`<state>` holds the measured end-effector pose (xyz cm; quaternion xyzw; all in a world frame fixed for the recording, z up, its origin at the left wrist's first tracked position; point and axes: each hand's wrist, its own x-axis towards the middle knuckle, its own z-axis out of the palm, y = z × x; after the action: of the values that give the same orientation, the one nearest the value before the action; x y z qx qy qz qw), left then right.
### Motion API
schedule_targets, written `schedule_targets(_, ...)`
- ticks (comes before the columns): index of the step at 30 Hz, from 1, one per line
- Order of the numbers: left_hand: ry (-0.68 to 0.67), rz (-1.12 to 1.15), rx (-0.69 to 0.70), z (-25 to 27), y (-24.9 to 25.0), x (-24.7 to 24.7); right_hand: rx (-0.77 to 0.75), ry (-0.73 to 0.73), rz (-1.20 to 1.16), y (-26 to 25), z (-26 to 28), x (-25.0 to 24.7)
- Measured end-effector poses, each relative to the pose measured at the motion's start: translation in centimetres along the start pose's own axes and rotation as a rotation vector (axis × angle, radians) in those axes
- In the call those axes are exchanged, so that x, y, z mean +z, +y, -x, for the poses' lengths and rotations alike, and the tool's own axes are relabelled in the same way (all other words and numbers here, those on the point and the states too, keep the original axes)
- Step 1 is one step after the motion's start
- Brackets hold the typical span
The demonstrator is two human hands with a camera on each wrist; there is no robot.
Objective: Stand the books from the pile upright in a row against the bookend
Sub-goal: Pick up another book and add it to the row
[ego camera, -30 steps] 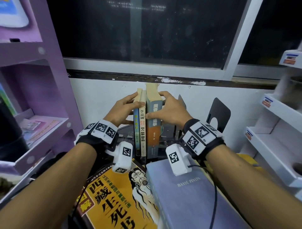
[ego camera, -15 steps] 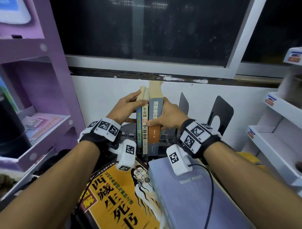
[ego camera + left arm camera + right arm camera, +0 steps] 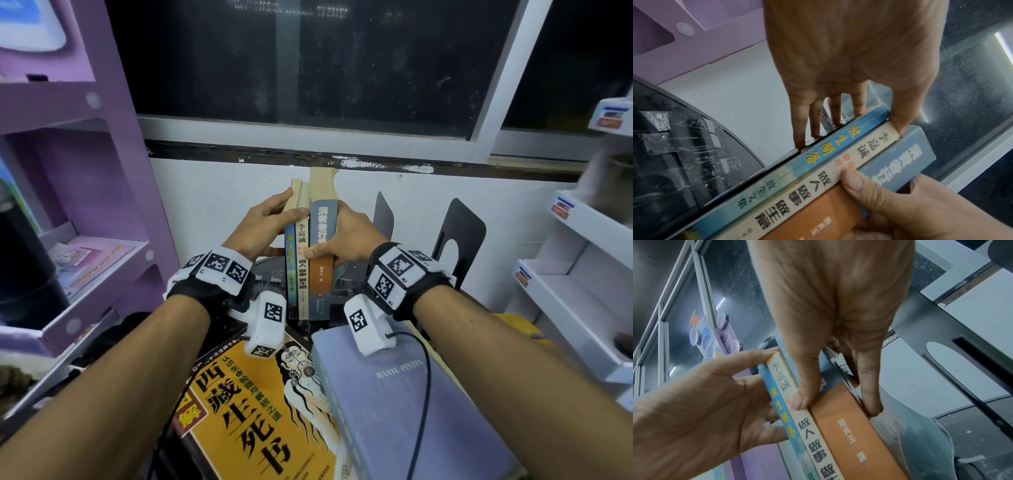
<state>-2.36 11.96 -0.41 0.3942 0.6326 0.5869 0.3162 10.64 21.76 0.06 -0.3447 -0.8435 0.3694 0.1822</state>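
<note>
Three books stand upright, pressed together between my hands: a thin blue-spined book (image 3: 290, 270), a cream-spined book (image 3: 302, 274) and a thicker blue-and-orange book (image 3: 320, 291). My left hand (image 3: 274, 219) holds the left cover with its thumb on the cream spine (image 3: 807, 186). My right hand (image 3: 346, 240) grips the thick book (image 3: 849, 426), thumb on the spines and fingers on its right cover. A black bookend (image 3: 383, 219) stands just right of the books, a small gap between them. The pile lies in front: a yellow book (image 3: 246, 411) and a grey-blue book (image 3: 404, 394).
A second black bookend (image 3: 459, 240) stands further right. A purple shelf unit (image 3: 85, 205) is on the left and white shelves (image 3: 582, 274) are on the right. A white wall and a dark window (image 3: 308, 68) are close behind the books.
My right hand has slid from the top of the thick book down round its right side. My left thumb has moved up onto the spines. The books stay upright, slightly higher.
</note>
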Motion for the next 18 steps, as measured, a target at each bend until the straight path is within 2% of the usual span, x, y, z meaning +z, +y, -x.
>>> schedule_targets(5, -0.006, -0.01, -0.024, 0.3, 0.4, 0.1, -0.01, -0.002, 0.042, 0.0, 0.2, 0.0)
schedule_targets(10, 0.004, -0.03, -0.037, 0.8, 0.7, 0.2, 0.004, -0.062, 0.056, 0.0, 1.0, -0.5)
schedule_targets(18, 0.076, -0.05, -0.068, 3.2, 1.3, 0.5, 0.078, -0.1, 0.177, 0.2, 3.4, -3.2)
